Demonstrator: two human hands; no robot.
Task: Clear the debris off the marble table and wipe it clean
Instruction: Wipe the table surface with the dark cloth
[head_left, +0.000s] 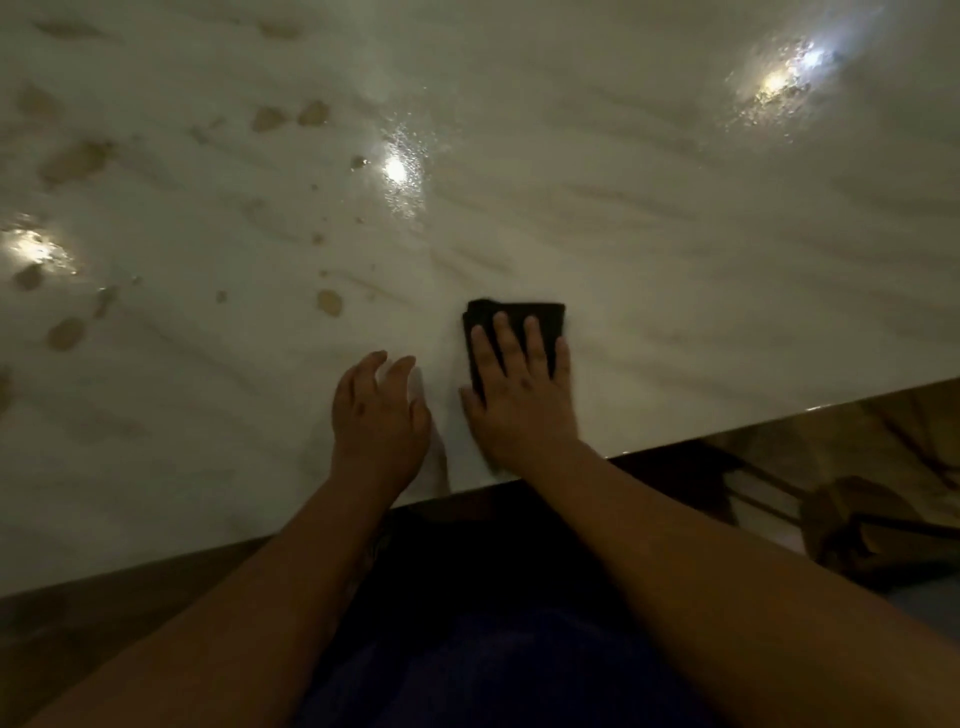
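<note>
A white marble table (675, 249) fills most of the head view. A folded black cloth (545, 314) lies on it near the front edge. My right hand (519, 395) lies flat on the cloth with straight fingers, pressing it to the marble. Just left of it, my left hand (379, 410) rests on the bare table with loosely bent fingers and holds nothing. Brownish patches (330, 302) are scattered over the left half of the surface, the nearest one a short way up and left of the cloth.
The table's front edge (727, 431) runs diagonally from lower left to right. Bright lamp reflections (396, 169) glare off the wet-looking marble. A dark wooden chair or frame (857, 525) shows below the edge at the right.
</note>
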